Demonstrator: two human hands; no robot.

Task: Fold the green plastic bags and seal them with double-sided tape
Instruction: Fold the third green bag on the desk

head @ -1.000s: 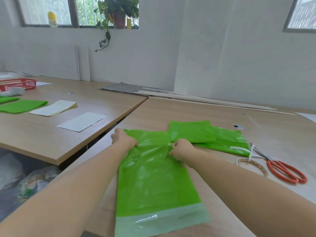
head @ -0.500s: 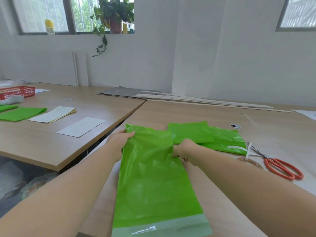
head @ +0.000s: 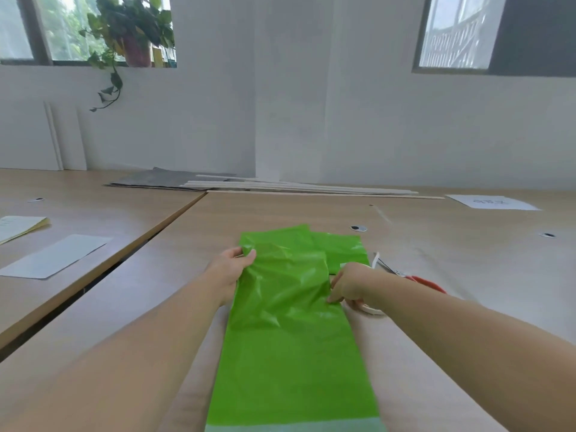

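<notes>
A long green plastic bag (head: 290, 344) lies lengthwise on the wooden table (head: 436, 251), its pale strip at the near end. My left hand (head: 229, 268) grips the bag's far left edge, thumb on top. My right hand (head: 350, 283) pinches the right edge lower down, and the plastic between the hands is lifted and crumpled. Behind it lie other green bags (head: 339, 249), partly hidden. A roll of double-sided tape (head: 372, 310) peeks out under my right wrist.
Red-handled scissors (head: 420, 280) lie right of the bags, partly behind my right arm. Papers (head: 53, 255) rest on the neighbouring table at left, across a gap. Long thin slats (head: 296, 185) and a grey board lie by the wall. A white sheet (head: 491, 202) sits far right.
Both hands have lifted the bag's far end and pulled it nearer, crumpling it. The right hand slid down the right edge. The camera tilted upward.
</notes>
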